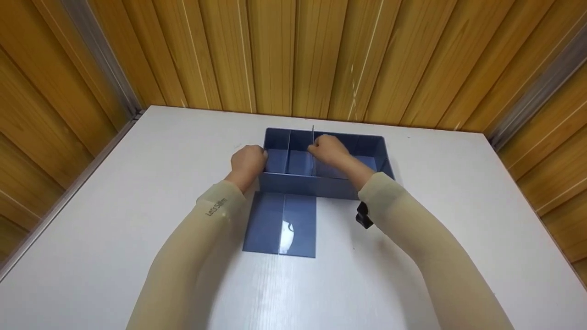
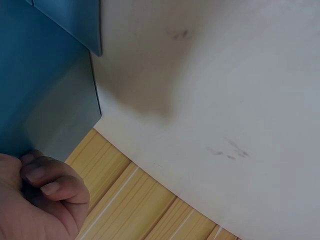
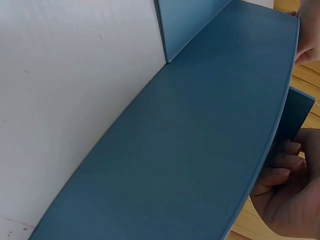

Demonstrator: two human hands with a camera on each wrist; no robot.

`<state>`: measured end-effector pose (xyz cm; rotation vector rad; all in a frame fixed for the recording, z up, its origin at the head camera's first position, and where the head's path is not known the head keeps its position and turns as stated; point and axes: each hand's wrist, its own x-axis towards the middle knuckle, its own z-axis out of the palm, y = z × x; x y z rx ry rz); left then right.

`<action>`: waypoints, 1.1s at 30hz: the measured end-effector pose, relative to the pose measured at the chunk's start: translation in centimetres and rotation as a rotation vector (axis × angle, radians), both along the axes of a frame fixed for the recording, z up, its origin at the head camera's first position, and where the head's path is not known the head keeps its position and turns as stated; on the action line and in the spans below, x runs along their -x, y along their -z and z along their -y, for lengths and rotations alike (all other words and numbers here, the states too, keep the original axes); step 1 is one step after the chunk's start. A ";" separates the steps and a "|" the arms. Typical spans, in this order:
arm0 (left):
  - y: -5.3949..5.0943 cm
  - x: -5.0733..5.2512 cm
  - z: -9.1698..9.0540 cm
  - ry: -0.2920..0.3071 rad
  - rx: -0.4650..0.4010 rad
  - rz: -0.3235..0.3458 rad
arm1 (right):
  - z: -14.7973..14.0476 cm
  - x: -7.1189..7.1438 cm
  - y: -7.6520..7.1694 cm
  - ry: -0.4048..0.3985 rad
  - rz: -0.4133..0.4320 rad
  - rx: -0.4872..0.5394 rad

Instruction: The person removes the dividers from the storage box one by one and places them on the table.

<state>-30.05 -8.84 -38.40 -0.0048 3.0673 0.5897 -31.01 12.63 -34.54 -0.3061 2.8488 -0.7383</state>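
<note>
A blue-grey open box [image 1: 312,184] with compartments stands near the back of the white table. My left hand [image 1: 248,161] grips its left wall; in the left wrist view the curled fingers of that hand [image 2: 47,192] lie at the box's side [image 2: 65,110]. With the right hand [image 1: 329,149] I pinch a thin divider [image 1: 313,133], which stands upright inside the box and rises above its rim. The right wrist view has the divider [image 3: 296,112] between the fingers and thumb of the right hand [image 3: 295,185], behind the box's front wall [image 3: 185,120].
Two flat blue-grey panels [image 1: 263,222] lie side by side on the white table [image 1: 183,275], in front of the box's left part. A small black object [image 1: 364,215] is by the right sleeve. Wood-patterned walls [image 1: 275,55] stand behind and at both sides.
</note>
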 end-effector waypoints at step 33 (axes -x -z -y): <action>0.2 0.4 0.1 -0.016 0.014 -0.005 | -0.1 0.5 -3.2 0.051 -0.104 0.088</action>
